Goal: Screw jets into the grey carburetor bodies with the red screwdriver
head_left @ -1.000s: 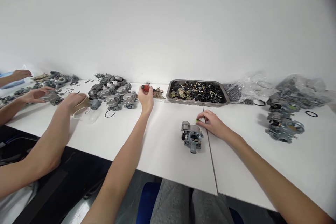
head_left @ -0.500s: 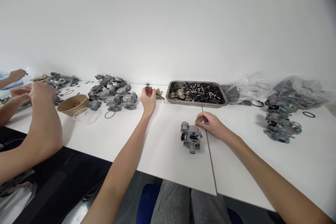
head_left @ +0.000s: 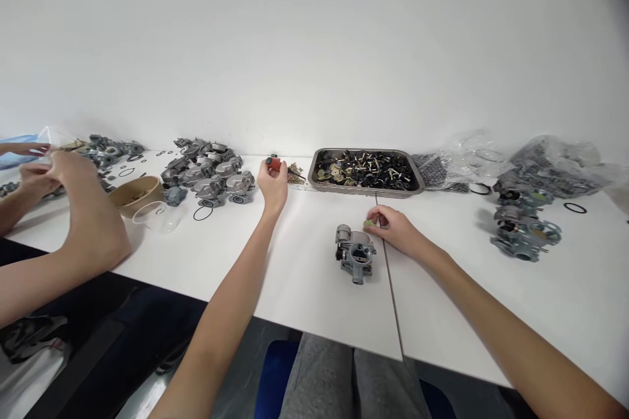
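Note:
In the head view, my left hand [head_left: 273, 184] is closed around the red and black handle of a screwdriver [head_left: 273, 163]. Its dark shaft points right, over a small pile of brass parts [head_left: 295, 174]. Between the thumb and fingers of my right hand [head_left: 392, 226] is a small flat green piece [head_left: 368, 223], partly hidden. That hand is just beyond and right of a grey metal carburetor [head_left: 358, 255], which stands on the white table with its round opening towards me.
A metal tray [head_left: 366, 190] of screws and small parts stands against the wall. Several carburetors [head_left: 211, 173] lie left, others [head_left: 525, 232] right, beside plastic bags [head_left: 560, 160]. A co-worker's hands [head_left: 63, 170] work at far left, near a tan bowl [head_left: 147, 200] and clear cup [head_left: 164, 219].
My left hand has shifted slightly left with the screwdriver, whose shaft shows more. My right hand has barely moved. At far left, the co-worker's forearm has moved slightly.

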Motion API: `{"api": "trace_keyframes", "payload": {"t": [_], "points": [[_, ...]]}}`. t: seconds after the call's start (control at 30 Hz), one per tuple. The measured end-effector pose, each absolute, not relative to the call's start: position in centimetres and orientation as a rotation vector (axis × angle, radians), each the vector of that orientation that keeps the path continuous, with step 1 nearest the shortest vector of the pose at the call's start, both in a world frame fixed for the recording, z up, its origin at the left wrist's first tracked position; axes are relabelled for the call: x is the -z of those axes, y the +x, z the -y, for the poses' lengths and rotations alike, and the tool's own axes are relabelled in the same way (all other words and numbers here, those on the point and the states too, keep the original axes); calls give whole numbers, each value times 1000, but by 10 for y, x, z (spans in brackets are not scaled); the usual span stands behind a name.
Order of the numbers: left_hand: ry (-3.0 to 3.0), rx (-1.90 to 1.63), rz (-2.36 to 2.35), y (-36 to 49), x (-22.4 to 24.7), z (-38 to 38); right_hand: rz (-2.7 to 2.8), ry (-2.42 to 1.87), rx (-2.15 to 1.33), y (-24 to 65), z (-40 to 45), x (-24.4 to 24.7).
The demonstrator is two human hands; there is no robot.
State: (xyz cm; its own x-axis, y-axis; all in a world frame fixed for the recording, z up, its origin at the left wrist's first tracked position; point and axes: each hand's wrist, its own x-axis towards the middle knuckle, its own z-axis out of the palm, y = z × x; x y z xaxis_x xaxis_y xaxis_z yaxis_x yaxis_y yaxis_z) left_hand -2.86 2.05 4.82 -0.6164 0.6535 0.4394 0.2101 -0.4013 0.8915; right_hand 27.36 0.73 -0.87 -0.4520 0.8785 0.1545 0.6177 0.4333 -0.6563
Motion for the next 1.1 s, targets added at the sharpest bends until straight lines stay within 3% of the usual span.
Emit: {"api": "trace_keyframes", "payload": {"t": [0.3,0.67,0.83,1.1], "points": [[1160,-2161,-1491,-32,-51,-20,2024,-1232,-840,273,-1,3],[1189,-2436,-1310,-26,-85,-4,2106,-1161,-735,264,5,1],[1181,-2274,-1157,3,-87,8,2023,-1173,-659,259,10,-1],[1243,-1912,-1078,43,-62,16,1798,-1171,-846,254,8,1]]}}
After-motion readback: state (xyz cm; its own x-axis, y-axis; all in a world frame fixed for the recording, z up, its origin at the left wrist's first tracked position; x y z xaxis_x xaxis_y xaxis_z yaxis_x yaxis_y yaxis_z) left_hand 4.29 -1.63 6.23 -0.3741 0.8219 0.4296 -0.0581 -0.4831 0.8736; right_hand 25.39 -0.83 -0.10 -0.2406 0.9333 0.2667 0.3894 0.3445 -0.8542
